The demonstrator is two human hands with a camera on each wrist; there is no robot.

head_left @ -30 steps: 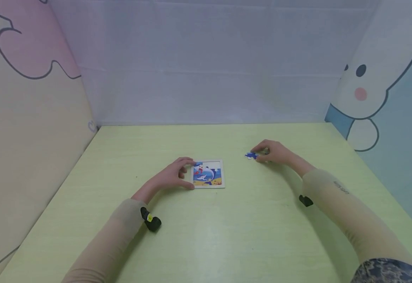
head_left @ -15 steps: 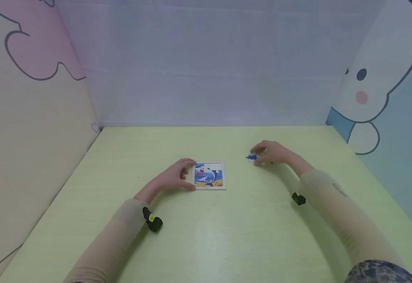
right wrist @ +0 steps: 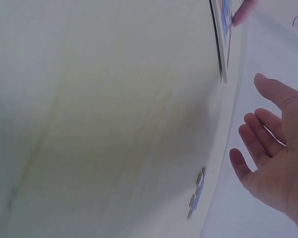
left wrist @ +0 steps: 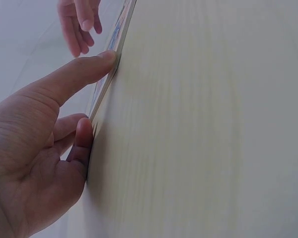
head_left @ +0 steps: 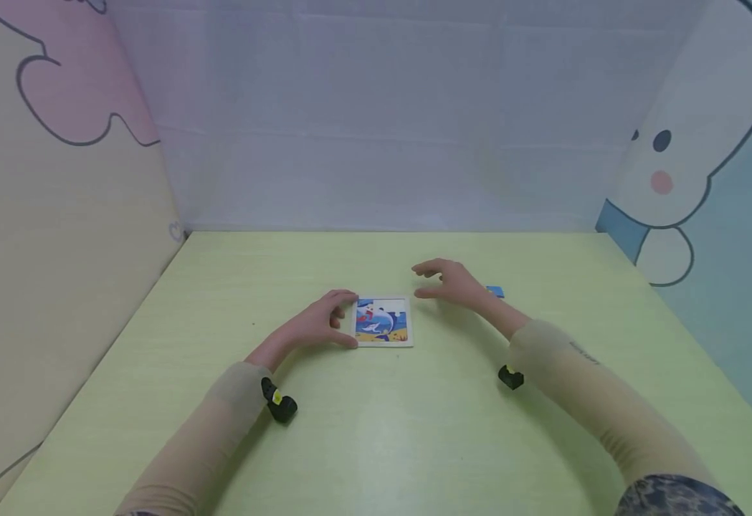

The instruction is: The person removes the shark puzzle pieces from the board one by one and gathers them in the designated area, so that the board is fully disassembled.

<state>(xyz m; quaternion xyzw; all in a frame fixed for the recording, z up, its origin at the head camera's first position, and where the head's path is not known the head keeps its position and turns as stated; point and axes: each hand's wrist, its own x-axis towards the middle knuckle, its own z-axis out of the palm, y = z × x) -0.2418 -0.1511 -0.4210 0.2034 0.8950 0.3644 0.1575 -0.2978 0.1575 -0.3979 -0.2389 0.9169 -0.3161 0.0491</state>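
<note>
My left hand [head_left: 314,320] holds a small white-framed jigsaw puzzle [head_left: 382,320] by its left side, the index finger at the far corner and the thumb at the near corner. The puzzle's sea picture shows a dolphin, and a white gap lies along its top right. In the left wrist view the thumb presses the frame's edge while other fingers are bent against its side. Beyond the frame's top right, my right hand [head_left: 449,283] hovers with fingers and thumb apart, holding nothing. A loose blue puzzle piece [head_left: 495,291] lies on the table behind the right wrist, partly hidden.
The pale yellow-green table [head_left: 376,430] carries the puzzle. A white cloth wall [head_left: 376,122] stands at the back, with cartoon-printed panels at left and right. Black wrist cameras sit on both sleeves.
My right hand has left the spot by the loose pieces and moved left toward the puzzle, uncovering a blue piece behind its wrist. The left hand stays on the frame.
</note>
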